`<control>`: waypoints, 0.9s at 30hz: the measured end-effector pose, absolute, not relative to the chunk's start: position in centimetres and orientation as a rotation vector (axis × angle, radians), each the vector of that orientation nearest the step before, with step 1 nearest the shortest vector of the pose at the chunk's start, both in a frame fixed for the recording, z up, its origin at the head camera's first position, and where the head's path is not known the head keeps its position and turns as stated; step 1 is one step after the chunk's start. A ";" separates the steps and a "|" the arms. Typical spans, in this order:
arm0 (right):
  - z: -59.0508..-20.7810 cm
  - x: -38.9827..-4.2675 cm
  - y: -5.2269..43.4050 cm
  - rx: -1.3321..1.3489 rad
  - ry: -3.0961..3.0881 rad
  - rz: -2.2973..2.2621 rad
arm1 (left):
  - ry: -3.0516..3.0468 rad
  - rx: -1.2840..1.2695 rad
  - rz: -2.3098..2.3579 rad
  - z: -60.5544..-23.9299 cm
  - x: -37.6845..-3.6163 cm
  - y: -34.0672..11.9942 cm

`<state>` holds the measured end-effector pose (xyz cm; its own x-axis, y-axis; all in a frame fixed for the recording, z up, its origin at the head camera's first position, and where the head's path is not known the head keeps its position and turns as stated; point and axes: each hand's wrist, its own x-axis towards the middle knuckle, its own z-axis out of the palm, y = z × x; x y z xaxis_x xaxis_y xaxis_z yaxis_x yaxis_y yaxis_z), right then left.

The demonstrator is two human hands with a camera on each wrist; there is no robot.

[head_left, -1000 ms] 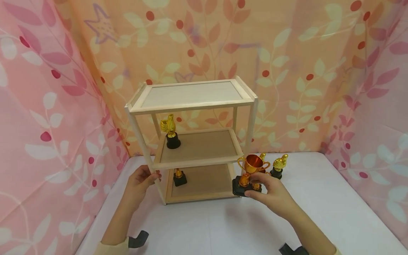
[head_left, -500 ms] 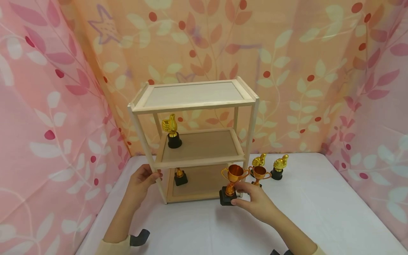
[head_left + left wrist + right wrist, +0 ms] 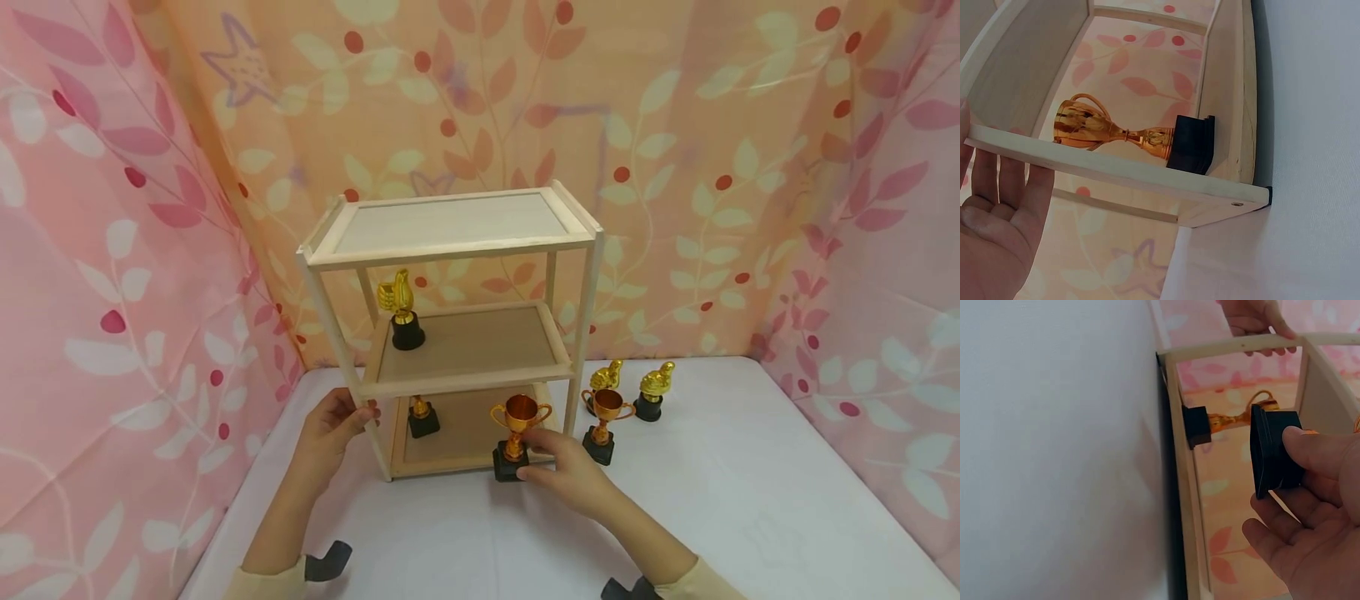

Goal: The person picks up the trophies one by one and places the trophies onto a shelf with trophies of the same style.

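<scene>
R hand (image 3: 567, 475): pinches cup trophy (image 3: 517, 423) by black base, at bottom shelf (image 3: 480, 460) front edge.
Trophy: copper cup, upright, 2 handles.
L hand (image 3: 330, 425): fingers curled round shelf's front-left post (image 3: 339, 350).

i can read no text, label, brand, number or sign on anything here, neither on what i hold nor around it.

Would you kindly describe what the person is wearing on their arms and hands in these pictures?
Both hands are bare: the left hand and the right hand show no gloves or rings. Each forearm ends in a pale cream sleeve cuff, and at each wrist sits a dark grey mount or strap, on the left and on the right.
</scene>
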<state>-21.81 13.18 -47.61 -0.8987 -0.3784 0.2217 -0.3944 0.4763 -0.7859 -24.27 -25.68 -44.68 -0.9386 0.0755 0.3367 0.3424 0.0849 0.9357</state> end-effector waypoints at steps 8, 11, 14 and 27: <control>-48.8 -23.2 12.0 0.679 -2.658 1.484 | -2.152 -0.422 -1.951 -44.8 -24.3 -25.5; -49.3 -24.0 11.6 0.657 -2.645 1.503 | -2.140 -0.420 -1.968 -44.9 -24.4 -25.4; -49.8 -24.7 11.2 0.664 -2.647 1.486 | -2.133 -0.433 -1.984 -45.1 -24.4 -25.3; -50.7 -28.1 9.3 0.742 -2.688 1.412 | -2.169 -0.432 -1.936 -44.7 -24.3 -25.7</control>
